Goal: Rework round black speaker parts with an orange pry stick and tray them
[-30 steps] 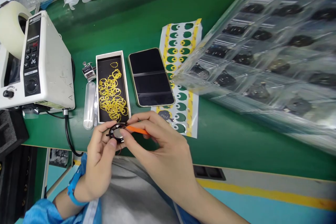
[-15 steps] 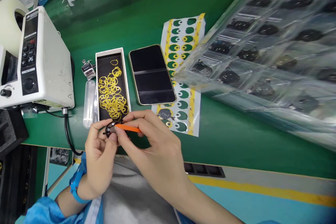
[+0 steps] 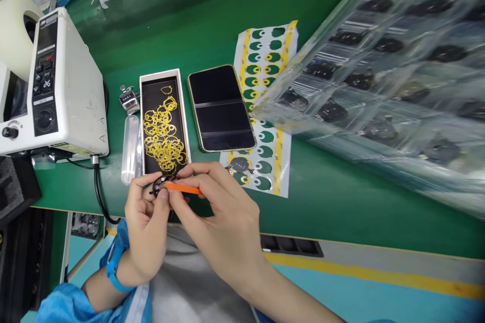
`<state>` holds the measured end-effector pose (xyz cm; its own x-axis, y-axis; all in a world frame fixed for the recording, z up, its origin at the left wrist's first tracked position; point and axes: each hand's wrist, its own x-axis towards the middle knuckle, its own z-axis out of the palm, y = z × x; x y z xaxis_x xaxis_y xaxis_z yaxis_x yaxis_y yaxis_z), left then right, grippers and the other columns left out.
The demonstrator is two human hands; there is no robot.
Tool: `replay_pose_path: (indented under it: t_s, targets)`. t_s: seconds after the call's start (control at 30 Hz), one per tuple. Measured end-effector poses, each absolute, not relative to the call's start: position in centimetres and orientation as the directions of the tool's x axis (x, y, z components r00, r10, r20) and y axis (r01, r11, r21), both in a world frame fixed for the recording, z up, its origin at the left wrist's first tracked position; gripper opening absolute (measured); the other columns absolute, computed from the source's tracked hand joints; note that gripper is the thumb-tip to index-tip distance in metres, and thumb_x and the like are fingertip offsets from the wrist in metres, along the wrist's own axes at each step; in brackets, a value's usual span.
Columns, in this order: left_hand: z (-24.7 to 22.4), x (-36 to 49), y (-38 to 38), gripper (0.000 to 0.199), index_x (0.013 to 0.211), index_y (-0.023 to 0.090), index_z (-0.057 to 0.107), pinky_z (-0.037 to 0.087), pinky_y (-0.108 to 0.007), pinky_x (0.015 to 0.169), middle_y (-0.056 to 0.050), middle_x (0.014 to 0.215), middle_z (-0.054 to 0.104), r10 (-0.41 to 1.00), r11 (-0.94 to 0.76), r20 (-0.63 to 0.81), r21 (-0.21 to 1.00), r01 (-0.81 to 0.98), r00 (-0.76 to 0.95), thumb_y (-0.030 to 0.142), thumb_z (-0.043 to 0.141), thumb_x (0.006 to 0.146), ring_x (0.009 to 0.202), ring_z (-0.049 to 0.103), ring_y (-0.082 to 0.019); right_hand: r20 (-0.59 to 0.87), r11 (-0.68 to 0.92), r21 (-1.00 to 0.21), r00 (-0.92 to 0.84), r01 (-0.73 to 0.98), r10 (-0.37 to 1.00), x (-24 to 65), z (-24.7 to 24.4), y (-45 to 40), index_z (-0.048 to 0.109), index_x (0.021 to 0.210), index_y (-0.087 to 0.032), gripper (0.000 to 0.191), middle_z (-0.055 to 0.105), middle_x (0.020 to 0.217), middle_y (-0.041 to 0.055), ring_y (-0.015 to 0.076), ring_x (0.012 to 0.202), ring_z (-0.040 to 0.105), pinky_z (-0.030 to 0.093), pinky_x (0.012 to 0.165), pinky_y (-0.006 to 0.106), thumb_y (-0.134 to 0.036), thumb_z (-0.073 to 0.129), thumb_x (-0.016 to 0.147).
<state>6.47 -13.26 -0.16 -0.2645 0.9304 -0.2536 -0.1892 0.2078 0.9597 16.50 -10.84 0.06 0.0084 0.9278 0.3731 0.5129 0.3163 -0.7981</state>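
Pinching the disc [image 3: 157, 187] by its rim, the left hand [image 3: 147, 227] seems to steady it for the orange tool [image 3: 185, 189], which the right hand [image 3: 227, 212] pinches between thumb and fingers, tip at the disc. Just beyond the grip sits the box [image 3: 153, 92] of yellow rings [image 3: 170, 149], probably for easy reach; green table [image 3: 333, 186] spreads around, blue floor [image 3: 359, 300] shows to the right, lower down.

Green worktable [image 3: 333, 212], pale blue floor [image 3: 379, 303], yellow stripe [image 3: 379, 275]
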Motion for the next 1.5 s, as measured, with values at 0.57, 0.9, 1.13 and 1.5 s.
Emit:
replay_pose_path:
  t_s: [0.57,0.9,1.13,1.5]
  targets:
    - [0.4,6.2,-12.5,0.026,0.096,0.02,0.061,0.06,-0.023,0.063,0.001,0.072,0.073,0.936,0.199,-0.266,0.941,-0.273,-0.233,0.038,0.073,0.082,0.065,0.072,-0.014,0.25,0.271,-0.886,-0.104,0.378,0.963,18.2,0.2,-9.9,0.062,0.092,-0.021,0.006,0.06,0.09,0.0045,0.0186,0.081,0.064,0.054,0.067,0.029,-0.017,0.061,0.088]
    - [0.3,6.4,-12.8,0.025,0.097,0.02,0.062,0.059,-0.019,0.058,0.001,0.072,0.073,0.931,0.192,-0.256,0.95,-0.248,-0.261,0.038,0.072,0.082,0.062,0.071,-0.012,0.205,0.23,-0.92,-0.111,0.317,0.972,18.0,0.5,-9.8,0.06,0.086,-0.022,0.009,0.059,0.085,0.0033,0.0174,0.078,0.062,0.053,0.062,0.027,-0.013,0.058,0.086]
    - [0.4,6.4,-12.8,0.026,0.096,0.019,0.06,0.059,-0.019,0.06,0.001,0.073,0.073,0.934,0.2,-0.267,0.942,-0.27,-0.237,0.038,0.073,0.082,0.065,0.072,-0.012,0.196,0.223,-0.927,-0.119,0.302,0.973,18.0,0.6,-9.9,0.058,0.082,-0.021,0.011,0.059,0.084,0.0019,0.0147,0.074,0.06,0.05,0.059,0.023,-0.011,0.058,0.085]
    - [0.2,6.5,-12.8,0.026,0.095,0.019,0.06,0.058,-0.021,0.06,0.002,0.07,0.071,0.932,0.209,-0.276,0.94,-0.271,-0.237,0.038,0.072,0.082,0.064,0.071,-0.013,0.168,0.196,-0.94,-0.122,0.278,0.978,17.7,0.6,-9.8,0.056,0.081,-0.022,0.012,0.058,0.083,0.0023,0.0142,0.067,0.056,0.046,0.053,0.024,-0.011,0.054,0.085]
